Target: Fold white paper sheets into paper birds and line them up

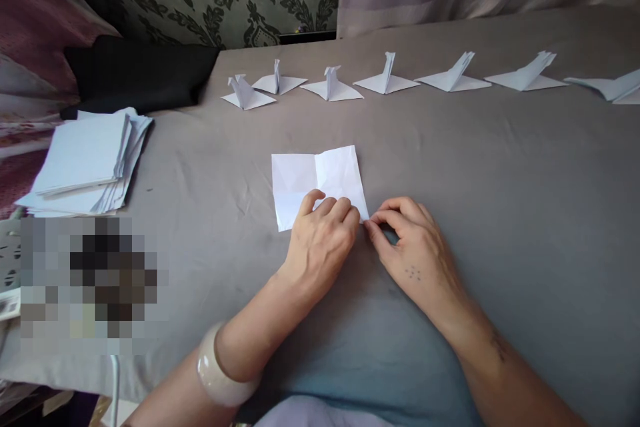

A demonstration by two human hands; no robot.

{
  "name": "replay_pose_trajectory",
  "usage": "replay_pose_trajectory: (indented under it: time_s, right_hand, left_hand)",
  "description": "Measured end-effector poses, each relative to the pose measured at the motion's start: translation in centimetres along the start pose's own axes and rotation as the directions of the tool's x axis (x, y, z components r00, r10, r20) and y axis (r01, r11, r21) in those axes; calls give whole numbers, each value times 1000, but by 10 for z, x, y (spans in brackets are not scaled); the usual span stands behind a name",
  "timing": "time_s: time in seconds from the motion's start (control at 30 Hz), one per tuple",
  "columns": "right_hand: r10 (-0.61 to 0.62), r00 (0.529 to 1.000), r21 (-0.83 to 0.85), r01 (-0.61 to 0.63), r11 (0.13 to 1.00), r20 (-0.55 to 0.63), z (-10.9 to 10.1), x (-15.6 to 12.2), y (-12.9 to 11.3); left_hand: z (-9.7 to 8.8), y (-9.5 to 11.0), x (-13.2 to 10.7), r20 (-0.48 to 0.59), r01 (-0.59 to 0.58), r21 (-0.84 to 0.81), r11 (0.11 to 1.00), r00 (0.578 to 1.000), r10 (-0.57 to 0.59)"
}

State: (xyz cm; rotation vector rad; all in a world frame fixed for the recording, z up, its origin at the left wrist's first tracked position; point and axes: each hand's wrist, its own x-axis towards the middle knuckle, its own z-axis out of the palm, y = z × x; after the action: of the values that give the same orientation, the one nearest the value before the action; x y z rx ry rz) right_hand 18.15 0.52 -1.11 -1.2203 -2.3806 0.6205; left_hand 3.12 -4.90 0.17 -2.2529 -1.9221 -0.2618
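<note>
A white sheet of paper (295, 173) lies on the grey cloth in front of me, with a crease running down its middle and fainter fold lines. My left hand (324, 233) is over its lower right part, fingers curled down onto the paper; the fingertips are hidden behind the knuckles. At the sheet's lower right corner, my right hand (407, 233) pinches the paper between thumb and index finger. The other right fingers are bent above the cloth.
Across the back stands a row of several folded paper figures (387, 80) with raised necks. To the left is a stack of white paper (85, 153), in front of a black cloth (145, 73). A pixelated patch and a white cable (115, 387) are at lower left.
</note>
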Motion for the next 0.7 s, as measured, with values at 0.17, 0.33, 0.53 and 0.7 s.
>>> replay_pose_trajectory:
  time_s: [0.17,0.33,0.53,0.7]
  right_hand:
    - [68,997,67,-69,995,23,2,3,2]
    - [157,986,201,-166,965,60,-4,6,8]
    - [135,991,226,-135,965,17,-10,4,10]
    - [58,998,169,-59,984,9,-5,0,7]
  left_hand:
    - [-2,-1,0,18,-1,-13,1000,1000,1]
    - [-1,-1,0,10,-10,-5,1000,1000,10]
    - [-1,-1,0,17,-10,-1,1000,1000,10]
    - [-2,-1,0,18,-10,-22,1000,1000,11]
